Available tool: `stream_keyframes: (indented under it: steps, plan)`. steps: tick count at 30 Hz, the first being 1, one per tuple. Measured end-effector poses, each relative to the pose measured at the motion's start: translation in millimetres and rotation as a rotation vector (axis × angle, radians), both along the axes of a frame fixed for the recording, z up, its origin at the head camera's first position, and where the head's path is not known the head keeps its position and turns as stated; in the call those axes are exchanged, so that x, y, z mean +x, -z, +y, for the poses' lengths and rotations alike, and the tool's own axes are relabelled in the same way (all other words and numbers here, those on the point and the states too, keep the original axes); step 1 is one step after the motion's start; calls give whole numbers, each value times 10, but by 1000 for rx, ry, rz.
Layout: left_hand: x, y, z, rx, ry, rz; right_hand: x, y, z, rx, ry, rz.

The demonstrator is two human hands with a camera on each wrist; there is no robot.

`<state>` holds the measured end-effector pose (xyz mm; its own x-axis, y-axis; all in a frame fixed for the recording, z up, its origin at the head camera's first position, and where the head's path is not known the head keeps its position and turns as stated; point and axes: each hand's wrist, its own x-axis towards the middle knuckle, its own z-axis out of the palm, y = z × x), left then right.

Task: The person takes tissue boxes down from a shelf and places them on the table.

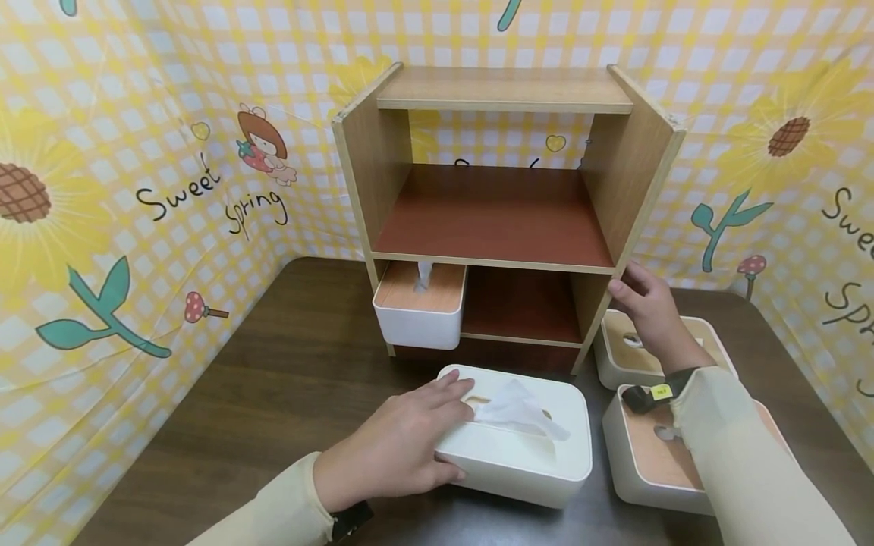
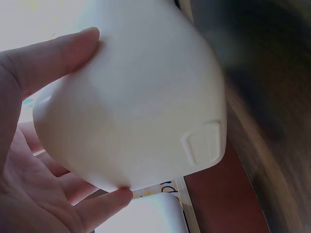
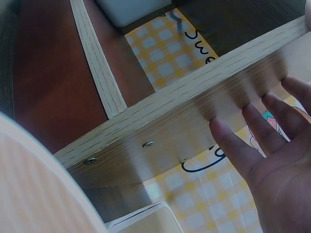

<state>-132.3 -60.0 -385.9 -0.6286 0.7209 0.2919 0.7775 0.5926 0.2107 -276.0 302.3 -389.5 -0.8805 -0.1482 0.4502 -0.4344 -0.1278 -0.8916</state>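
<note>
My left hand (image 1: pixel 399 432) grips the left end of a white tissue box (image 1: pixel 508 474), fingers over its top and thumb on the near side. A white tissue sticks out of the slot in its lid. In the left wrist view the thumb (image 2: pixel 63 56) and fingertips lie on opposite sides of the box (image 2: pixel 141 97). My right hand (image 1: pixel 652 311) touches the right side panel of a wooden shelf unit (image 1: pixel 492 87). Its fairly straight fingers (image 3: pixel 233 145) rest on the panel's outer face (image 3: pixel 160 150), the thumb by the front edge.
A wood-lidded tissue box (image 1: pixel 418 322) sits at the left of the lower compartment, its front jutting out. Two more boxes, a rear one (image 1: pixel 617 371) and a nearer one (image 1: pixel 649 485), stand right of the shelf, below my right arm. Patterned cloth (image 1: pixel 273 68) surrounds the dark table (image 1: pixel 273 364).
</note>
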Motion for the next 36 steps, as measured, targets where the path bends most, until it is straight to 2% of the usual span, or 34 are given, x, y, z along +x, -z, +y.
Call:
stream_keyframes:
  steps: [14, 36]
  plan:
    - [20, 73, 49, 45, 19, 37, -1, 7, 11, 5, 3, 0]
    - [17, 135, 132, 54, 30, 18, -17, 11, 22, 21, 16, -7]
